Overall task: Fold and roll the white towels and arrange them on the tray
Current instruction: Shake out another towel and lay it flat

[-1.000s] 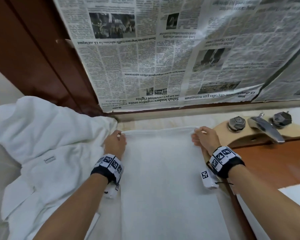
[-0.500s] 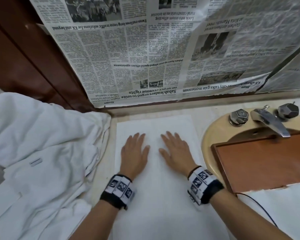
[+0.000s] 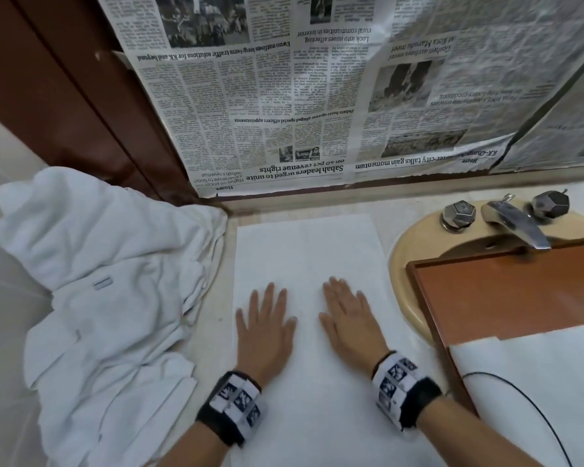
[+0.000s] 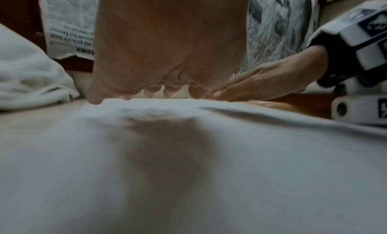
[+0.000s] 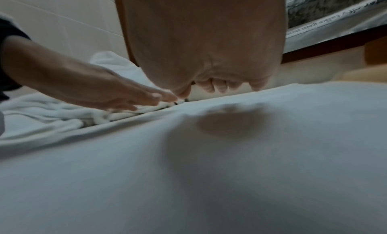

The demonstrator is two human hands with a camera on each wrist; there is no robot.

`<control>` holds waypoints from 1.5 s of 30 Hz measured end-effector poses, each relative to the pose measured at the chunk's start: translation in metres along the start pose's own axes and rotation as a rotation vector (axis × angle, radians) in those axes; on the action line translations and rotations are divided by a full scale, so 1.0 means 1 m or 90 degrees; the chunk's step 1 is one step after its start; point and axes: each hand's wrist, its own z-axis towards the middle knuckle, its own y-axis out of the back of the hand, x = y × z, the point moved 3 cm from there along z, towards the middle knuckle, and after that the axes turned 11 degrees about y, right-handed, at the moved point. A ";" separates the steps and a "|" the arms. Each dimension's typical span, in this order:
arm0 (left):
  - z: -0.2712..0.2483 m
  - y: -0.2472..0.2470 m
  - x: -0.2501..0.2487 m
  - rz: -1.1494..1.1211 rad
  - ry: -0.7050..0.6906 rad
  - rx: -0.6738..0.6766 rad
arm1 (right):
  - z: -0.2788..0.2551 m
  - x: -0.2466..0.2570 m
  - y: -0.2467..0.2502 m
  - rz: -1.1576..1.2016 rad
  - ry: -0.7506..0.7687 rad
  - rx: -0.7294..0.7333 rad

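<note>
— Both my hands have slid back toward me since a moment ago; a second back they pinched the far corners. Now my left hand (image 3: 265,326) and right hand (image 3: 349,320) lie flat, fingers spread, pressing the folded towel (image 3: 309,251) on the counter (image 3: 213,298).

— Where does it sit?

— Between the heap of loose towels (image 3: 108,281) on the left and the tray (image 3: 506,298) over the sink (image 3: 415,237) on the right.

— What might go wrong?

— If I smooth unevenly, I judge the layers could skew, and the roll would come out crooked. The towel's right edge lies near the sink rim and could slip over it.

— Anything unclear?

— The towel's near end is cut off below. Something white (image 3: 533,382) lies on the tray's near part; I cannot tell whether it is a towel.
</note>
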 end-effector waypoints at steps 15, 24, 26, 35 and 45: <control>-0.115 -0.037 0.040 -0.070 0.007 -0.038 | -0.113 0.018 -0.023 -0.009 -0.047 0.023; -0.173 -0.076 0.049 -0.009 0.041 -0.030 | -0.175 0.004 -0.059 -0.056 -0.077 0.028; -0.175 -0.075 0.069 -0.031 0.074 -0.047 | -0.180 -0.009 -0.055 -0.041 -0.125 0.002; -0.219 -0.098 0.058 -0.057 0.022 -0.070 | -0.215 0.057 -0.089 -0.049 -0.071 -0.075; -0.235 -0.090 0.121 -0.085 0.143 -0.093 | -0.222 0.049 -0.088 -0.059 -0.140 -0.065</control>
